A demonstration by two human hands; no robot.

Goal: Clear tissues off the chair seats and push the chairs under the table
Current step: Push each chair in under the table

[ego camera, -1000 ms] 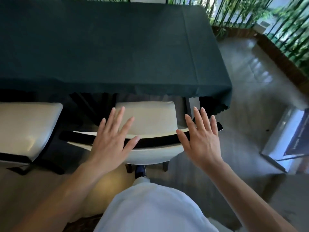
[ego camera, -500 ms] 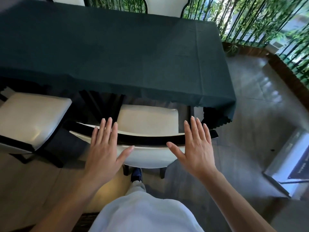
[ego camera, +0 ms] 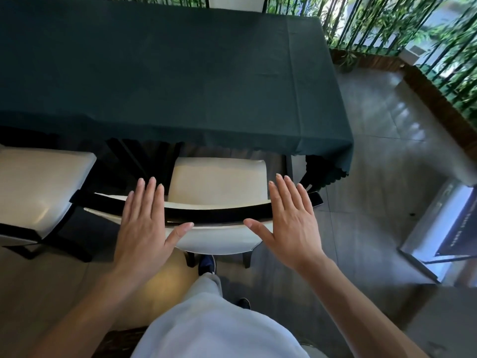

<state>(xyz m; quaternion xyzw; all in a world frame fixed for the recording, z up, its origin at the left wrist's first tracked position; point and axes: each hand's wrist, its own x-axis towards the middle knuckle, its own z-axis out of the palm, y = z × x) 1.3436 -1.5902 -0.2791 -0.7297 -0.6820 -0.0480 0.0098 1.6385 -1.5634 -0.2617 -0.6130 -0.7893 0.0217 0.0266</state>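
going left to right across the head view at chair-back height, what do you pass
left chair → left hand → middle chair's back rail → right hand → tiled floor → glass panel

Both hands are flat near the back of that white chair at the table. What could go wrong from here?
The left hand and right hand are open, not gripping, so they might slip off the chair back. The tablecloth hangs low by the seat and could snag. A foot near the chair legs could get bumped.
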